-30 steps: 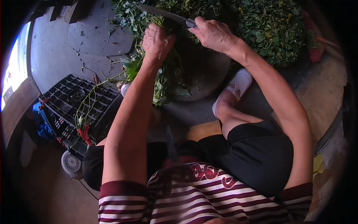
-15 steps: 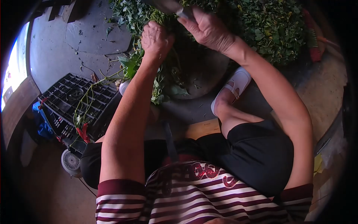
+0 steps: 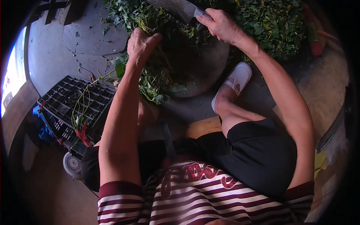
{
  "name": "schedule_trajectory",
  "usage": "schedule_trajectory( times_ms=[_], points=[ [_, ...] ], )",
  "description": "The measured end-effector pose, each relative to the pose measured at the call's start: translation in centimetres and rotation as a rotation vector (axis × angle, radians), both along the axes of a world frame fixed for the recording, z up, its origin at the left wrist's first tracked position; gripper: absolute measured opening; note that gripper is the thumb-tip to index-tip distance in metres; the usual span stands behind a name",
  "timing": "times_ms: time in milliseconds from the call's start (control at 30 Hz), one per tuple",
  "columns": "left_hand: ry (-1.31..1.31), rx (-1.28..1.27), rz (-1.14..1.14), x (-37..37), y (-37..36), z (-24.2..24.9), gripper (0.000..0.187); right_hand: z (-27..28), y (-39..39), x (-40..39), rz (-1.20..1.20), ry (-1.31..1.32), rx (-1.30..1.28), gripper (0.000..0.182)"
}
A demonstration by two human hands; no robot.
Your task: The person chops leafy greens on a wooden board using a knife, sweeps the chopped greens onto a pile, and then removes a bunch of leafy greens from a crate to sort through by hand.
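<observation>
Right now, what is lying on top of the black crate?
Thin green vines lie across the black crate. A red strip is at its near edge. What the crate covers underneath cannot be seen.

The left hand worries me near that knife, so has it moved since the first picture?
Yes, the left hand has shifted left, closer to the black crate.

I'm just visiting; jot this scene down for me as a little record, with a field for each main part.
Left hand: at a bunch of leafy stems, thumb out; grip partly hidden
Right hand: holding a knife by its handle, blade toward upper left
Beyond right hand: a heap of cut leaves
Picture's left: black plastic crate, a green vine across it
Footwear: white shoe
</observation>
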State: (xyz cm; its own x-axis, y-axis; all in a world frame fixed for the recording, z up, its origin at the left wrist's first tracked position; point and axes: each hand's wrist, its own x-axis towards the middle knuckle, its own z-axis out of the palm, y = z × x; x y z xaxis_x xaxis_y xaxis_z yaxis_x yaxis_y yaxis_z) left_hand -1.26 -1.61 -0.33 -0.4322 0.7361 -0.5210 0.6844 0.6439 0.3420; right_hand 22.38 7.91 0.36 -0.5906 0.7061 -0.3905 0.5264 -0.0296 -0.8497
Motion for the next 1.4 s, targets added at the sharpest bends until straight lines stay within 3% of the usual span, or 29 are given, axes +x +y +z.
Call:
schedule_trajectory(
  times_ms=[167,267,367,433,600,733,800,833,867,1000,1067,1100,1300,1400],
  points=[
    [-0.125,0.135,0.022,-0.9,-0.7,-0.7,0.052,-1.2,-0.3,-0.4,0.039,0.044,0.212,0.036],
    [-0.251,0.173,-0.061,-1.0,-0.1,-1.0,0.051,2.6,0.1,-0.9,0.051,-0.022,0.261,0.036],
    [-0.092,0.272,-0.252,0.3,1.2,-0.4,0.053,4.8,0.8,-1.3,0.079,0.072,0.404,0.033],
    [0.114,0.156,-0.327,1.1,2.0,-0.2,0.056,6.4,1.5,-1.3,0.09,0.144,0.493,0.032],
    [0.266,0.002,-0.317,3.2,2.9,-0.2,0.048,9.3,1.8,-1.6,0.063,0.275,0.608,0.028],
    [0.328,0.049,-0.315,3.6,2.8,-1.1,0.045,5.5,0.6,-3.3,-0.027,0.38,0.724,0.025],
    [0.329,0.039,-0.328,4.0,2.9,-0.7,0.046,0.7,-1.0,-3.1,-0.013,0.198,0.693,0.024],
    [0.332,0.048,-0.326,4.1,2.9,-0.6,0.046,-0.2,-1.3,-2.6,0.114,-0.053,0.547,0.029],
    [0.362,0.04,-0.338,4.1,2.8,-0.7,0.046,-1.3,-0.6,-2.1,0.112,-0.05,0.553,0.029],
    [0.351,0.072,-0.339,4.1,2.4,-0.9,0.041,1.1,0.7,-1.6,0.119,-0.019,0.5,0.032],
    [0.325,0.097,-0.326,3.8,2.3,-1.1,0.039,3.0,1.3,-2.0,0.124,0.058,0.69,0.027],
    [0.324,0.094,-0.324,3.8,2.3,-0.9,0.039,3.2,2.1,-3.6,0.01,0.419,0.936,0.022],
    [0.316,0.085,-0.286,3.5,2.4,-1.2,0.042,10.1,0.2,-4.2,-0.023,0.392,0.477,0.017],
    [0.287,0.104,-0.284,3.4,2.2,-0.8,0.046,2.8,-1.3,-4.8,-0.08,0.405,0.662,0.018]
  ],
)
